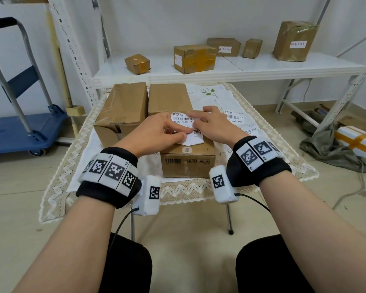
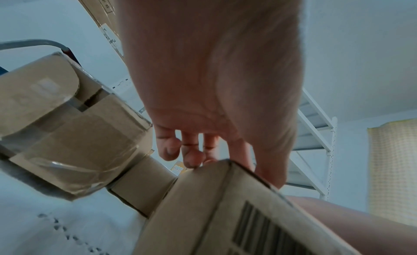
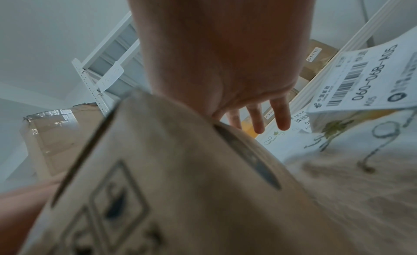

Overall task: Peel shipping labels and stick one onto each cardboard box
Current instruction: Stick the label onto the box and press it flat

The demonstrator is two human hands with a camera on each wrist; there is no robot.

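We press a label [image 1: 183, 121] flat on the box [image 1: 188, 159] at the table's front edge, left hand [image 1: 156, 132] and right hand [image 1: 211, 125] both with straight fingers.

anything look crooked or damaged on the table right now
The shipping label lies askew on the front box, with one white corner lifted near the left hand. The taped box at left shows a gaping end flap.

Head view looks down from above; wrist views look up, close under hands; all share front box [image 1: 188, 157].
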